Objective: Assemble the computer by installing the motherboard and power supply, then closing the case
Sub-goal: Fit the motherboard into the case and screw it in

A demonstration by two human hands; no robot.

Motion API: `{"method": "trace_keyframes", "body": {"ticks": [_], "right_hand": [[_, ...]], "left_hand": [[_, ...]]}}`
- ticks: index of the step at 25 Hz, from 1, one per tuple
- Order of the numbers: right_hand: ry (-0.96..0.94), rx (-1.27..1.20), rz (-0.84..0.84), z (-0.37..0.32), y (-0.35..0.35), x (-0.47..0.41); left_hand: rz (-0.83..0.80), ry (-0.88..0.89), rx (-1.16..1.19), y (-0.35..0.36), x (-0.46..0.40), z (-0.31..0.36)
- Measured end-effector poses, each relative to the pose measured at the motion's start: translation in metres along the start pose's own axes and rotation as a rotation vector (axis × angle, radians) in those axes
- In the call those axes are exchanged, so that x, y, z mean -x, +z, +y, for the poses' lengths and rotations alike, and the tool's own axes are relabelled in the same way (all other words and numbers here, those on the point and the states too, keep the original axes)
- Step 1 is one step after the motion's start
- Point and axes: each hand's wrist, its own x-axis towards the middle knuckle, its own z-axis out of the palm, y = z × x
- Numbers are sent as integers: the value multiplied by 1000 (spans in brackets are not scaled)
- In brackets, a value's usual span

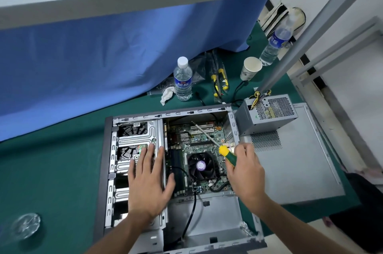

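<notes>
Right hand (245, 171) around screwdriver (224, 153), tip over motherboard (199, 142).

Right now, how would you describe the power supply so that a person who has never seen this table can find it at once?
Start from the open computer case lying on the green table. Beyond its far right corner, a flat grey side panel lies on the table. The power supply is the grey metal box standing on that panel's far end; only it has a perforated grille and yellow and black wires coming out of it.
</notes>
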Motion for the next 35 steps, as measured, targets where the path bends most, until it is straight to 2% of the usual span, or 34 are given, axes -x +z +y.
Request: {"method": "trace_keyframes", "body": {"ticks": [3, 11, 15, 18, 23, 27, 31, 35], "right_hand": [[7, -11, 7, 0, 2, -1], [21, -94, -112, 8, -1, -5], [58, -277, -201, 18, -9, -13], [47, -353, -108, 44, -20, -15], [398, -714, -394, 105, -17, -6], [531, -566, -482, 121, 9, 14], [575, -472, -444, 116, 41, 13], [648, -477, -450, 106, 63, 1]], "left_hand": [[11, 2, 8, 1, -1, -2], [13, -16, 12, 0, 0, 0], [32, -14, 17, -1, -2, 1], [40, -18, 10, -2, -3, 4], [41, -23, -4, -6, -9, 9], [41, -27, -11, -6, -5, 8], [34, -30, -10, -3, -3, 6], [40, -32, -5, -1, -4, 4]]}}
